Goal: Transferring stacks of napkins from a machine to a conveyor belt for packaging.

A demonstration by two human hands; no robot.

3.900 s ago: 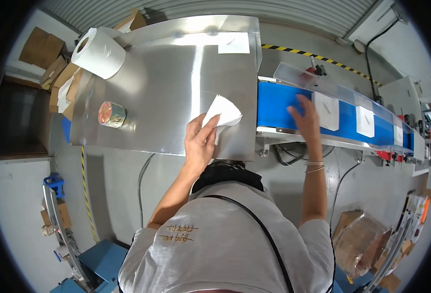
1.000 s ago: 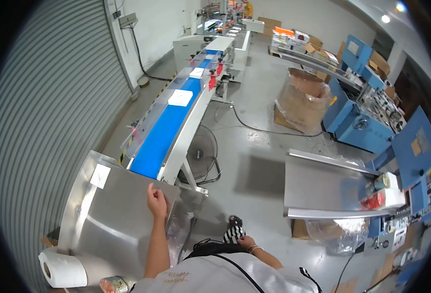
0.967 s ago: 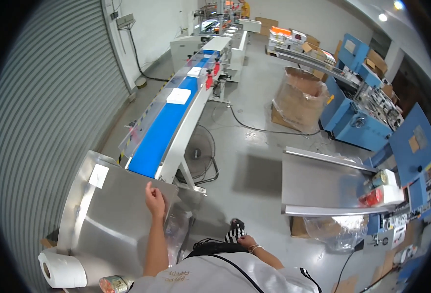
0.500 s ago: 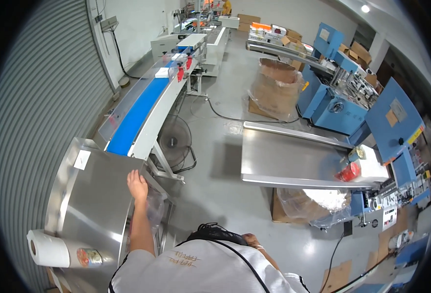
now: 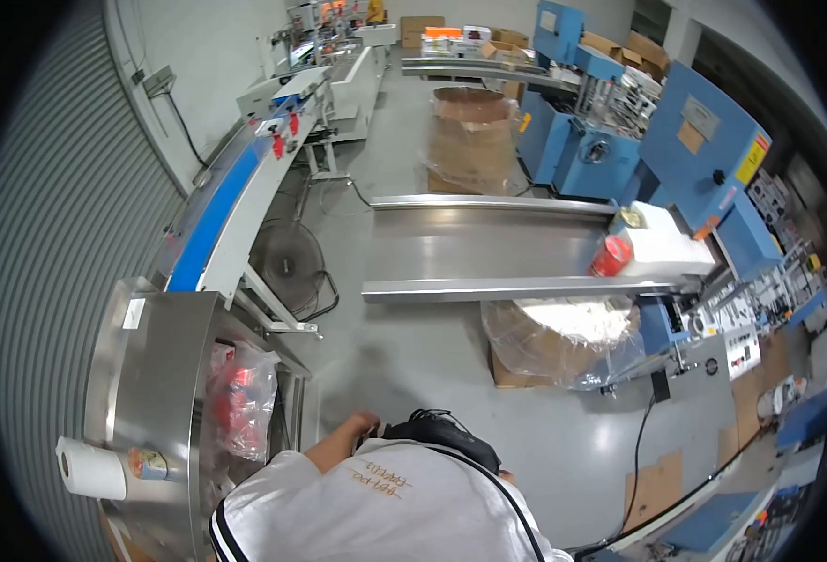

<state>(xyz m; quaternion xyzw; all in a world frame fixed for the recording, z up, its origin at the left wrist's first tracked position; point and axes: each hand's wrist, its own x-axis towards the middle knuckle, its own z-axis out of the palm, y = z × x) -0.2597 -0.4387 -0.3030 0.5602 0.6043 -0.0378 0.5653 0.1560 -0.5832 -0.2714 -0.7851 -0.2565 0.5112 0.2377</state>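
Left hand (image 5: 365,421) empty, near red-filled plastic bag (image 5: 240,398)

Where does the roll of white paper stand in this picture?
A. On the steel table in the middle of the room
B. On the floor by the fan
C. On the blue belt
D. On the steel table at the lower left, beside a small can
D: the roll of white paper stands on the steel table at the lower left, next to a small can, far from the blue belt.
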